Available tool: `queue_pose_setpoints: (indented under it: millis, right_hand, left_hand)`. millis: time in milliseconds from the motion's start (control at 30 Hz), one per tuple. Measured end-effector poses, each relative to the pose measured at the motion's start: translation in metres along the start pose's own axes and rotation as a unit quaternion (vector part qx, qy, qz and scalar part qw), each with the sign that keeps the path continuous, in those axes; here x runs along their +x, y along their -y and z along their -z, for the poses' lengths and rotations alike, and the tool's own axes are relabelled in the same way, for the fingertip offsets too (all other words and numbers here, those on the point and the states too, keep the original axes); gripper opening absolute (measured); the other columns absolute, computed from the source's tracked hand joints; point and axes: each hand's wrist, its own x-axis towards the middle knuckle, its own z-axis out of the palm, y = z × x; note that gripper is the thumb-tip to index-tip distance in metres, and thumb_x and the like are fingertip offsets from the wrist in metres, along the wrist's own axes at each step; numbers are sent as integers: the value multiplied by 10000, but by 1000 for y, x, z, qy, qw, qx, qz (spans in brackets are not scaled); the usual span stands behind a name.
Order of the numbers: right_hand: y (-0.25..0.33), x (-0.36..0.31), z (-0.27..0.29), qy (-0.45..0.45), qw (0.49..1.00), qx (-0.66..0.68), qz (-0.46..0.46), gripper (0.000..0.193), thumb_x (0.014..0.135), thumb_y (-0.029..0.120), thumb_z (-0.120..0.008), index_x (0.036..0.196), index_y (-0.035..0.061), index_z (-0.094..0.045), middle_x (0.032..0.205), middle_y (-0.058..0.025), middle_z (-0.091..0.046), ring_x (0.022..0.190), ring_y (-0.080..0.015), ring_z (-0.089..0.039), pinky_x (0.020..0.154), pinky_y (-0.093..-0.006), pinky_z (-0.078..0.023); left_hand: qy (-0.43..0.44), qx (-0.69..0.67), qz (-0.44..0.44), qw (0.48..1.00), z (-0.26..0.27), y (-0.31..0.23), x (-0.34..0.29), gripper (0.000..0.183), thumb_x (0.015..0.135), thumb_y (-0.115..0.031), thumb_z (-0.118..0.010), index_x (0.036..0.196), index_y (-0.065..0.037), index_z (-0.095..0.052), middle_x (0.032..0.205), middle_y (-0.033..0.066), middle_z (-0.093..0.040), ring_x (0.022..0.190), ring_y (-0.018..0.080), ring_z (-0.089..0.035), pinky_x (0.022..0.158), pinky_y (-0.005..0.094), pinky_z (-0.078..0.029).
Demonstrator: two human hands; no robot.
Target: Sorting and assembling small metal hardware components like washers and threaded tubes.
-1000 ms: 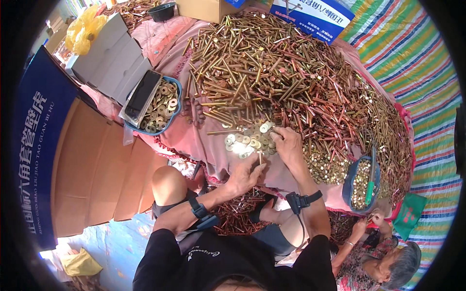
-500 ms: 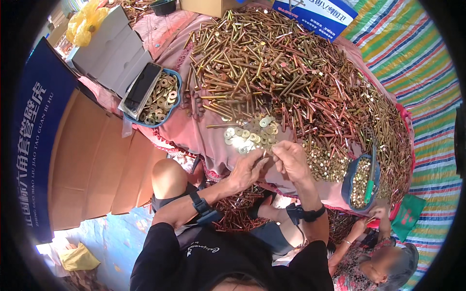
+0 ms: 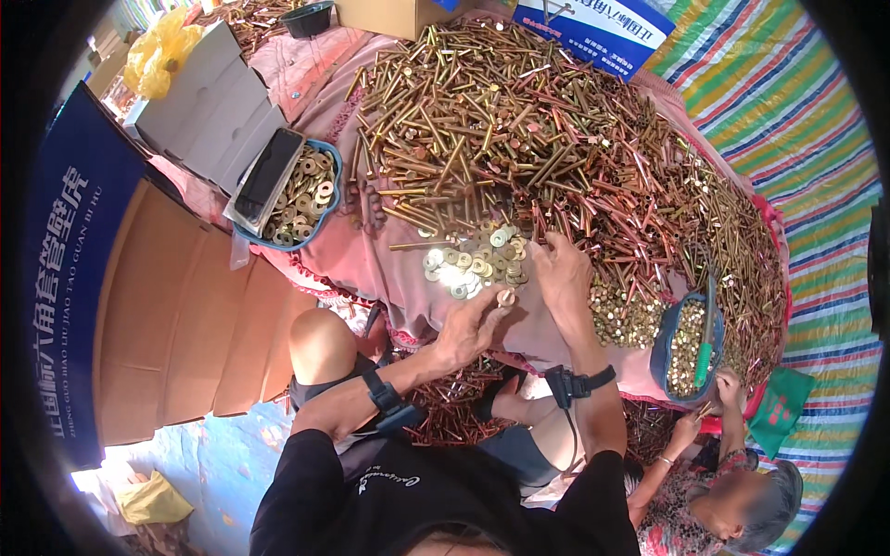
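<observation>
My left hand is closed, with a small round metal piece pinched between its thumb and fingers; the piece is seen end-on, so its length is hidden. My right hand reaches forward, fingers partly spread, at the line where the loose washers meet the bolt pile. Nothing shows in its fingers. The flat brass-coloured washers lie on the pink cloth just beyond my left hand. Behind them rises a large heap of long brass and copper-toned sleeve bolts.
At left, a blue tray of washers carries a phone, beside a grey box. Small nuts lie right of my right hand, near a blue basket of nuts. A co-worker's hands work at lower right.
My hands have come apart. The right one has moved forward to the edge of the bolt heap, while the left stays nearly in place with the small piece in its fingertips.
</observation>
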Motion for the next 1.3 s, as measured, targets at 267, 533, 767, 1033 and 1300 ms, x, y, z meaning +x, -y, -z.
queue_pose_setpoints:
  millis: [267,533,767,1033,1300]
  right_hand:
    - [-1,16,-14,0,998,-53,41,264,895,228,-718,1018,-2,-678,935,-241,-702,846,-427,-683,762,-510,-507]
    - [-3,17,-26,-65,991,-86,73,229,865,188,-733,961,14,-619,942,-220,-672,857,-424,-660,747,-528,-490]
    - [-11,11,-15,-58,994,20,95,223,854,139,-726,971,-7,-604,856,-130,-673,673,-270,-637,626,-441,-502]
    - [16,-33,14,74,837,538,-65,457,918,108,-748,1280,-33,-508,920,-123,-676,695,-123,-651,559,-234,-549]
    - [28,-57,21,-2,925,346,158,570,942,79,-708,1445,0,-453,1009,-154,-695,814,-169,-694,668,-301,-588]
  left_hand:
    - [-34,30,-27,999,0,6,-2,416,968,10,-635,1373,-46,-562,893,102,-708,715,167,-682,642,297,-560]
    - [-13,63,-50,997,-2,9,-2,364,938,-7,-680,1293,-29,-605,972,206,-716,786,340,-727,669,387,-568]
    - [-14,49,-20,999,0,4,0,344,945,-18,-677,1281,-17,-605,957,203,-719,790,339,-728,668,384,-568]
    - [-24,34,-23,999,-1,8,-1,316,954,-25,-671,1262,1,-607,954,202,-724,794,340,-737,670,389,-576]
    - [-10,24,-29,999,-4,12,-2,357,955,-15,-665,1307,-13,-607,924,179,-713,760,277,-714,680,360,-573]
